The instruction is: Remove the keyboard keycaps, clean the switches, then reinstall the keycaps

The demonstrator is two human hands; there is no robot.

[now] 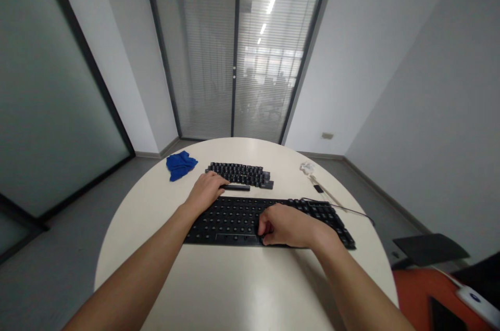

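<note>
A black keyboard (230, 221) lies across the table, its left and middle part stripped of keycaps, while the number pad at the right end still has keys. My right hand (283, 224) is over its lower middle, fingers curled and pinched down on the board; whatever is in them is hidden. Behind the keyboard, loose black keycaps (238, 172) are laid out in rows. My left hand (207, 190) rests at the left end of these rows, fingers stretched forward, fingertips at the left end of the long space bar keycap (239, 188). I see no grip on it.
A crumpled blue cloth (180, 165) lies at the table's back left. Toward the back right are a clear crumpled plastic piece (307, 167) and a thin brush-like tool (318, 188). The keyboard's cable (357, 213) runs off the right edge. An orange chair (422, 300) stands at right.
</note>
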